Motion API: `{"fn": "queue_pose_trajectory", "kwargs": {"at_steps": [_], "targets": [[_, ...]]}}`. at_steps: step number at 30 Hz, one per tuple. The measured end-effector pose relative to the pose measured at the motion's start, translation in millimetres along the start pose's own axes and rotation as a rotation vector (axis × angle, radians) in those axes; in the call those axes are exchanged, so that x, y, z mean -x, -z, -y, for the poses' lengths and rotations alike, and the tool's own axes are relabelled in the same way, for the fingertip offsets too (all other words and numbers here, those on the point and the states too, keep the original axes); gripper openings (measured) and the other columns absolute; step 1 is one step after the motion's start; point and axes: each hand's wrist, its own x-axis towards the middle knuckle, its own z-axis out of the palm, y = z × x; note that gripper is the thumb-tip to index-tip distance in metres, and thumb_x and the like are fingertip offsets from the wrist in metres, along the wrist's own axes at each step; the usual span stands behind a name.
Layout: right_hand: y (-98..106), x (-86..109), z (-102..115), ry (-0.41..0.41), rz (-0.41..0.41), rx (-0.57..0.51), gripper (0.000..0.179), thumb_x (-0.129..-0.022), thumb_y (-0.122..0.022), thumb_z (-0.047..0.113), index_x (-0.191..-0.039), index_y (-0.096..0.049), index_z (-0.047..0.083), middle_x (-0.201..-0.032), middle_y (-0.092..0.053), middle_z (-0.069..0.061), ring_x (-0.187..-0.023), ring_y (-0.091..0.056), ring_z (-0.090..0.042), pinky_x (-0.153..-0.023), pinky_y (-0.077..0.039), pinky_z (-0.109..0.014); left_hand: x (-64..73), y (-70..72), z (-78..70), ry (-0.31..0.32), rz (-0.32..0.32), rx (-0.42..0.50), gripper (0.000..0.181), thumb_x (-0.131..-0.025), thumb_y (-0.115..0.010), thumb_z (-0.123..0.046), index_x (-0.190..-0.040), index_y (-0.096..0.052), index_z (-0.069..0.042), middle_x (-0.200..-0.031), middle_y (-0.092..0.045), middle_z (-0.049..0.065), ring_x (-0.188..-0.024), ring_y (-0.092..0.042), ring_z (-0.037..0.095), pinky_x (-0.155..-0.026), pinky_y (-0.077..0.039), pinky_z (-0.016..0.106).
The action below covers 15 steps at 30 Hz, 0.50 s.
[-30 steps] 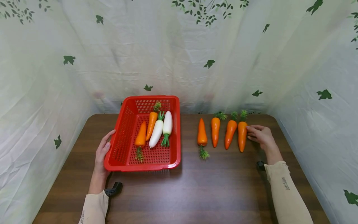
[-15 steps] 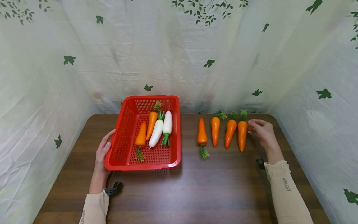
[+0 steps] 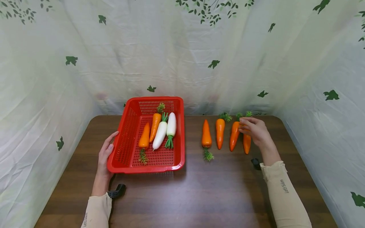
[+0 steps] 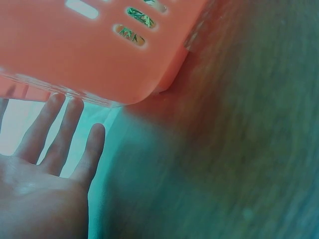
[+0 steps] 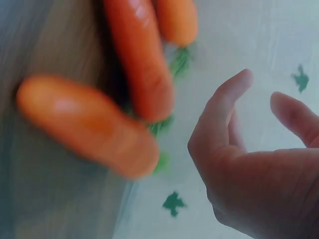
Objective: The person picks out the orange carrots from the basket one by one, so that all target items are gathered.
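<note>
A red plastic basket (image 3: 118, 158) stands on the table. Inside lie two orange carrots (image 3: 144, 136) (image 3: 155, 126) and two white radishes (image 3: 160, 135) (image 3: 171, 125) with green tops. My left hand (image 3: 105, 155) rests against the basket's left side; in the left wrist view its fingers (image 4: 62, 129) are straight and spread, tips at the basket wall. To the right, several carrots lie in a row. Over the rightmost carrot (image 3: 246, 144) hovers my right hand (image 3: 256, 133), with loosely bent fingers and nothing between them. It partly hides that carrot. Its neighbour (image 3: 234, 136) lies just left of the fingertips.
Two more carrots (image 3: 220, 133) (image 3: 206, 136) lie between the basket and the right hand; the left one has its leaves toward me. A pale curtain (image 3: 182, 63) with green leaf prints encloses the back and sides of the brown wooden table (image 3: 199, 196).
My right hand has left the right side of the rightmost carrot and moved left, above it. The left hand and basket look unmoved, and the carrots keep their places.
</note>
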Motion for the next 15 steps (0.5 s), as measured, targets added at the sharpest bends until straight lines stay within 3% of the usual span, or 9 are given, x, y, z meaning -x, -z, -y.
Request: {"fn": "queue_pose_trajectory", "kwargs": {"at_steps": [6,11,15], "targets": [[-35,-3.3,2,-0.005,0.12,-0.073,0.058,-0.108,-0.061,0.023,-0.152,-0.043,-0.01,-0.108,-0.072,0.006,-0.106,-0.072,-0.015,-0.099,-0.06,-0.03,-0.3,-0.6,-0.9,-0.004,0.006,0.011,0.056,-0.108,-0.029,-0.005,-0.164,-0.027,0.0,-0.145,-0.054,0.017,-0.113,-0.066,0.023,-0.09,-0.063,0.032],[-62,-5.5,5,-0.01,0.154,-0.043,0.054,-0.109,-0.06,0.023,-0.152,-0.047,-0.007,-0.129,-0.066,-0.007,-0.112,-0.072,-0.019,-0.102,-0.059,-0.032,0.1,-0.3,0.1,-0.003,-0.001,-0.008,0.056,-0.108,-0.029,-0.006,-0.163,-0.028,0.0,-0.145,-0.054,0.017,-0.113,-0.066,0.023,-0.09,-0.063,0.031],[-80,-5.7,8,0.014,0.187,-0.072,0.052,-0.108,-0.06,0.021,-0.149,-0.049,-0.009,-0.122,-0.069,-0.004,-0.108,-0.072,-0.018,-0.097,-0.061,-0.031,0.1,0.7,0.5,-0.004,0.002,-0.007,0.055,-0.109,-0.029,-0.006,-0.164,-0.028,-0.001,-0.146,-0.054,0.016,-0.113,-0.066,0.023,-0.09,-0.063,0.031]]}}
